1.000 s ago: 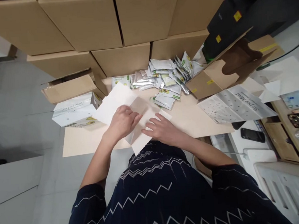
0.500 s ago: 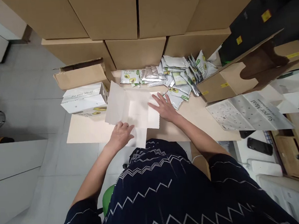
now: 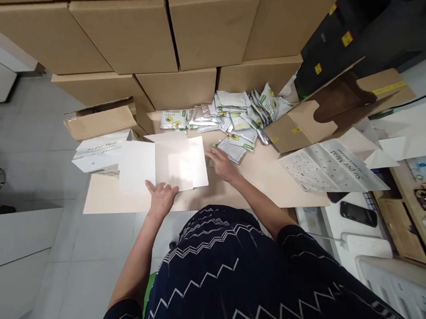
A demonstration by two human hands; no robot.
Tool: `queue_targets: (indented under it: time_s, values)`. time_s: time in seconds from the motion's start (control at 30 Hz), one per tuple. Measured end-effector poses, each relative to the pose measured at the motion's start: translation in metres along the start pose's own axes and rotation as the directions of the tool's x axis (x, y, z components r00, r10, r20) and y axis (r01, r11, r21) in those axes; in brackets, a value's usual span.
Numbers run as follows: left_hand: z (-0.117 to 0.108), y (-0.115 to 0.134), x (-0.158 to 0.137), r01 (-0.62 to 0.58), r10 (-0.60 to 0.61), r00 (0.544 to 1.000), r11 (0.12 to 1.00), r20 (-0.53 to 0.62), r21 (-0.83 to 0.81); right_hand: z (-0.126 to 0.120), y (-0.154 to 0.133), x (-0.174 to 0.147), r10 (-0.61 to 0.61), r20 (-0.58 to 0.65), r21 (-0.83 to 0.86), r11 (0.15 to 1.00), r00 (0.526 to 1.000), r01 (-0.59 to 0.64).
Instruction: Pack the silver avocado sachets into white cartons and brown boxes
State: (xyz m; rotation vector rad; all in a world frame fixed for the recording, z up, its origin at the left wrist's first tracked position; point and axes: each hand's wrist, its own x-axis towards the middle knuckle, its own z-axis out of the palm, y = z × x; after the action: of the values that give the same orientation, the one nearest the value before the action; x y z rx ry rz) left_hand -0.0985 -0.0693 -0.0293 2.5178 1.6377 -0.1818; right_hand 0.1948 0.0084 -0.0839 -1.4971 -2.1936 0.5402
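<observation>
A white cardboard box [image 3: 179, 158] stands part-folded on the table before me, with its hollow facing up. Its wide lid panel [image 3: 137, 165] lies out to the left, and a flap with a toothed edge [image 3: 198, 161] is on the right. My left hand [image 3: 163, 200] is closed over the near wall, its thumb stretched toward the lid panel. Just off the toothed edge is my right hand [image 3: 223, 164], fingers extended; whether the fingertips touch the flap, I cannot tell. Behind that hand lie silver sachets with avocado prints [image 3: 234, 148].
Printed white cartons lean at the left [image 3: 97, 150] and right [image 3: 332, 168]. Open brown cartons [image 3: 101, 122] [image 3: 305, 126] stand behind them. Stacked brown boxes [image 3: 214, 30] wall off the back. A phone [image 3: 358, 213] lies on the right-hand surface.
The near flap, which hung out over the table edge, is now folded up. My right hand has come off the right flap to just beside it. The view has shifted.
</observation>
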Motion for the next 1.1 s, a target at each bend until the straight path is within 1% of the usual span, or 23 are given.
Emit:
queue_targets:
  time_s: [0.03, 0.07, 0.1, 0.13, 0.17, 0.2, 0.27, 0.33, 0.4, 0.57, 0.67, 0.77, 0.9, 1.1]
  values:
    - [-0.001, 0.008, -0.001, 0.005, -0.005, 1.000, 1.000, 0.020, -0.011, -0.005, 0.013, -0.004, 0.106, -0.064, -0.013, 0.994, 0.992, -0.107]
    - [-0.001, 0.017, -0.003, 0.013, -0.013, 0.999, 1.000, 0.041, -0.015, -0.009, 0.028, -0.008, 0.220, -0.103, -0.035, 0.974, 0.970, -0.224]
    - [-0.002, 0.027, -0.005, 0.026, -0.025, 0.998, 1.000, 0.065, -0.011, -0.013, 0.042, -0.011, 0.322, -0.110, -0.069, 0.941, 0.940, -0.330]
    - [-0.002, 0.038, -0.007, 0.039, -0.039, 0.995, 0.999, 0.086, -0.002, -0.016, 0.056, -0.015, 0.402, -0.092, -0.115, 0.905, 0.911, -0.410]
    - [-0.003, 0.048, -0.008, 0.053, -0.054, 0.993, 0.999, 0.105, 0.010, -0.019, 0.069, -0.018, 0.455, -0.056, -0.167, 0.873, 0.889, -0.458]
    - [-0.003, 0.058, -0.010, 0.064, -0.066, 0.991, 0.998, 0.120, 0.020, -0.021, 0.080, -0.020, 0.485, -0.014, -0.218, 0.852, 0.875, -0.476]
    - [-0.003, 0.075, -0.013, 0.078, -0.081, 0.987, 0.997, 0.139, 0.027, -0.023, 0.095, -0.025, 0.494, 0.047, -0.294, 0.838, 0.868, -0.460]
    - [-0.004, 0.087, -0.014, 0.089, -0.091, 0.985, 0.996, 0.148, 0.018, -0.021, 0.103, -0.029, 0.460, 0.084, -0.342, 0.846, 0.884, -0.408]
    - [-0.006, 0.093, -0.014, 0.106, -0.105, 0.983, 0.994, 0.152, -0.001, -0.018, 0.103, -0.031, 0.428, 0.107, -0.388, 0.849, 0.897, -0.359]
    - [-0.010, 0.096, -0.010, 0.148, -0.136, 0.977, 0.987, 0.166, -0.061, -0.015, 0.098, -0.036, 0.447, 0.155, -0.530, 0.790, 0.881, -0.307]
    - [-0.009, 0.094, -0.009, 0.142, -0.127, 0.973, 0.988, 0.193, -0.067, -0.019, 0.098, -0.036, 0.436, 0.174, -0.545, 0.790, 0.883, -0.282]
    - [-0.006, 0.093, -0.009, 0.119, -0.105, 0.973, 0.991, 0.204, -0.059, -0.023, 0.098, -0.035, 0.447, 0.147, -0.529, 0.789, 0.882, -0.312]
    - [-0.006, 0.091, -0.012, 0.092, -0.081, 0.983, 0.994, 0.163, -0.062, -0.018, 0.092, -0.036, 0.454, 0.079, -0.523, 0.777, 0.888, -0.350]
    - [-0.004, 0.089, -0.014, 0.039, -0.030, 0.994, 0.995, 0.101, -0.089, -0.005, 0.097, -0.034, 0.509, 0.067, -0.480, 0.771, 0.858, -0.420]
